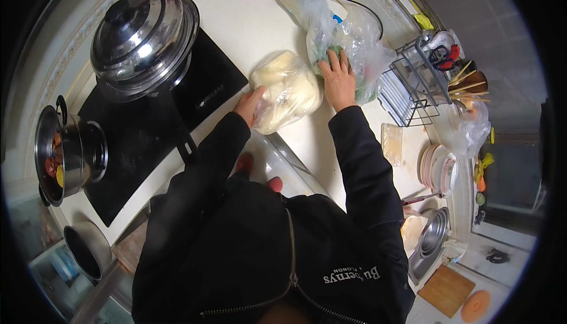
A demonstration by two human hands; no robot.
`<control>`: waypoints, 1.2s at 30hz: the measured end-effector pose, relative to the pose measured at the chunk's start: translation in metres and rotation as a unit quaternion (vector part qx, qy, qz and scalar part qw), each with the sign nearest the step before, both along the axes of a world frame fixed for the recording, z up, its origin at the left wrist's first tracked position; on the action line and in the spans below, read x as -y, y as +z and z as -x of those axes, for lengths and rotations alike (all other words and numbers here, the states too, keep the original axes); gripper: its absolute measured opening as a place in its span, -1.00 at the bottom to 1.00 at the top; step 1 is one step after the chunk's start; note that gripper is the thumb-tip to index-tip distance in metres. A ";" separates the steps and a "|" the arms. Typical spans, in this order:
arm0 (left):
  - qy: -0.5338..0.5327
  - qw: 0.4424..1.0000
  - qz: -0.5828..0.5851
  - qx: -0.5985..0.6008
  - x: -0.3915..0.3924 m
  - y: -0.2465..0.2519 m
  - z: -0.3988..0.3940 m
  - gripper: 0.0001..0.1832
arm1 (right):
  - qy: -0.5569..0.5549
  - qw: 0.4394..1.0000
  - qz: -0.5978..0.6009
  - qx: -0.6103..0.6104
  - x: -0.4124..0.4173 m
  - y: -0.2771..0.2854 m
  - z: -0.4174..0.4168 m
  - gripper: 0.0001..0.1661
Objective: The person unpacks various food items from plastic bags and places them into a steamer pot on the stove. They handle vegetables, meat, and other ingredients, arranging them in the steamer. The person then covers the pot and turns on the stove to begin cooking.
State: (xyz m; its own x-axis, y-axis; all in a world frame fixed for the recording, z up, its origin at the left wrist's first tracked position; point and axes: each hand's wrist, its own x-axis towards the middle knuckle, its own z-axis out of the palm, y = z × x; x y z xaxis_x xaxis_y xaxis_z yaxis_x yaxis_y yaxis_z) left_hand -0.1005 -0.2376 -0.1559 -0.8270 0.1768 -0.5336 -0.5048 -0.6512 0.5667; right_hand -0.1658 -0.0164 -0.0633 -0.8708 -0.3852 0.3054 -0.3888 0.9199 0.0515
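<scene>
My left hand [249,104] rests against the left side of a clear plastic bag of pale, rounded pieces [285,89], which look like dough or buns. Its fingertips touch the film; whether they grip it I cannot tell. My right hand [339,80] lies on a thin plastic bag with green leafy vegetables [327,53], just right of the first bag, fingers slightly spread. A second knotted part of the clear bagging [363,36] spreads beyond that hand. Both bags sit on the white counter [239,14].
Left is a black gas hob [128,147] with a lidded steel wok [141,40] and a steel pot holding food [73,155]. A wire rack [414,84], stacked plates [436,169] and a sink [416,264] line the right. A black cable [363,5] curves behind the bags.
</scene>
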 end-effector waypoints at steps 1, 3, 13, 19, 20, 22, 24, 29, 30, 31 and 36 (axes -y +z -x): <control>-0.010 1.000 -0.006 0.008 -0.003 0.004 0.000 -0.56 | 0.015 0.999 0.022 -0.020 0.004 0.004 -0.005 -0.62; -0.032 0.999 -0.016 0.020 -0.008 0.008 0.000 -0.60 | 0.046 0.995 0.068 -0.062 0.012 0.015 -0.025 -0.60; -0.106 0.986 0.123 -0.046 -0.062 0.017 -0.088 -0.49 | -0.130 0.891 0.375 0.220 -0.010 -0.038 -0.090 0.02; -0.161 0.924 0.253 -0.237 -0.092 0.025 -0.111 -0.50 | -0.161 0.696 0.610 0.344 -0.045 -0.033 -0.119 -0.01; -0.178 0.875 0.336 -0.299 -0.097 0.026 -0.113 -0.50 | -0.157 0.645 0.661 0.350 -0.051 -0.032 -0.128 -0.09; -0.204 0.742 0.486 -0.413 -0.106 0.029 -0.115 -0.49 | -0.144 0.533 0.754 0.355 -0.063 -0.034 -0.143 -0.24; -0.216 0.665 0.535 -0.474 -0.121 0.039 -0.118 -0.49 | -0.194 0.453 0.787 0.372 -0.095 -0.043 -0.149 -0.40; -0.295 0.479 0.600 -0.569 -0.153 0.043 -0.130 -0.62 | -0.261 0.339 0.880 0.208 -0.166 -0.059 -0.163 -0.41; -0.321 0.500 0.572 -0.565 -0.157 0.051 -0.133 -0.67 | -0.285 0.401 0.845 0.207 -0.171 -0.049 -0.165 -0.34; -0.325 0.514 0.550 -0.572 -0.159 0.057 -0.134 -0.67 | -0.254 0.510 0.789 0.230 -0.183 -0.050 -0.168 -0.29; -0.236 0.594 0.533 -0.555 -0.170 0.063 -0.113 -0.46 | -0.224 0.838 0.479 0.133 -0.176 -0.025 -0.172 -0.10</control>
